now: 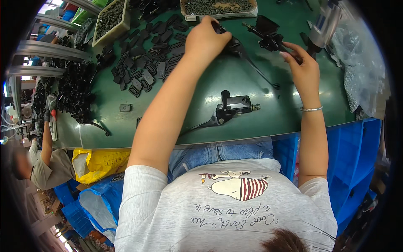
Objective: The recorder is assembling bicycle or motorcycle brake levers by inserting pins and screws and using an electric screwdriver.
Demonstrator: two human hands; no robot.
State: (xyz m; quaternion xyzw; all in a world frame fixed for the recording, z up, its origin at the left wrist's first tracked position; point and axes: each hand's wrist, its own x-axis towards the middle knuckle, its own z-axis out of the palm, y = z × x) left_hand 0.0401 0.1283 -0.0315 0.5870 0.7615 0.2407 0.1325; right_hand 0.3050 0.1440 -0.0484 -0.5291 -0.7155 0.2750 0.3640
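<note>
Here, at the far left, another person (42, 161) in a grey-brown shirt works at the edge of the green table (294, 113), next to a heap of black parts (75, 90). A little more to the right, many flat black plates (153, 63) lie spread on the table, and behind them stands a tray of small dark screws (110, 19). A second tray of screws (218, 7) stands at the far edge, just behind the left hand (205, 40). This hand is closed, its fingers pinching the thick end of a black lever (247, 61). The lever lies flat on the table; its long axis runs diagonally, and its thin tip points to the right and toward the person. Nearer to the person, a finished black lever assembly (228, 110) lies apart from both hands, its handle pointing to the lower left. To the right, the right hand (304, 69) has its fingers curled around a black cylinder body (268, 38), which points up and to the left. A silver bracelet (311, 109) sits on this wrist.
</note>
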